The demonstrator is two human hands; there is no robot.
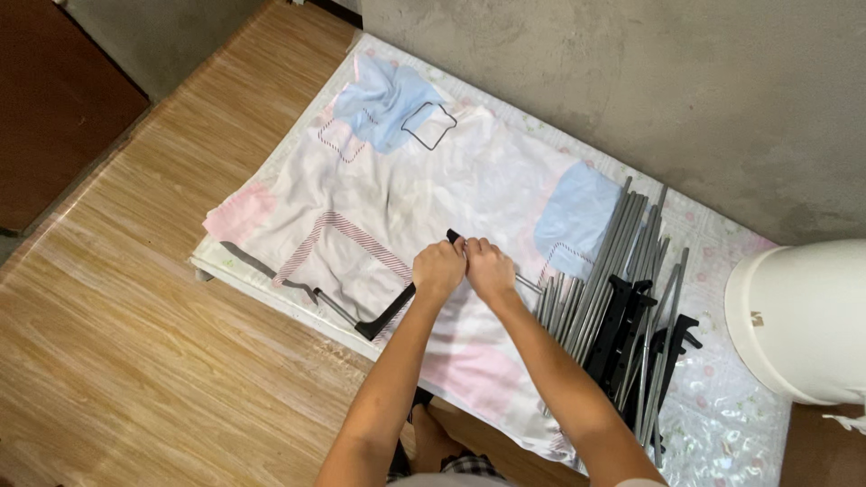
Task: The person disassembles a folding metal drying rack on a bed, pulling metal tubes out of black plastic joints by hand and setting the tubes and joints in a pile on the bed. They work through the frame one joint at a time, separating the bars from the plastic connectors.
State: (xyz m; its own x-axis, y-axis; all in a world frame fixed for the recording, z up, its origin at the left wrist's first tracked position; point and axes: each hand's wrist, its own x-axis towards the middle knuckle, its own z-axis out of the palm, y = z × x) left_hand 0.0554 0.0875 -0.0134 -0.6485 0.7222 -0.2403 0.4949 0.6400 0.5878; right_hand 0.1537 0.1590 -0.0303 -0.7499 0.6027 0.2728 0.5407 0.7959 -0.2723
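Black bracket (403,302) slants from lower left to upper right, both hands (465,268) gripping its upper end.

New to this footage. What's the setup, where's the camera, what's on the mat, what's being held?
No machine here: a person works with two bare hands. The one picture comes from a camera on the person's head, looking down. The left hand and right hand meet side by side, both closed on a black bar with grey rods at its ends. It lies over a patterned sheet spread on a mat on the wood floor. To the right lies a pile of grey rods with black connectors, and a white bin.
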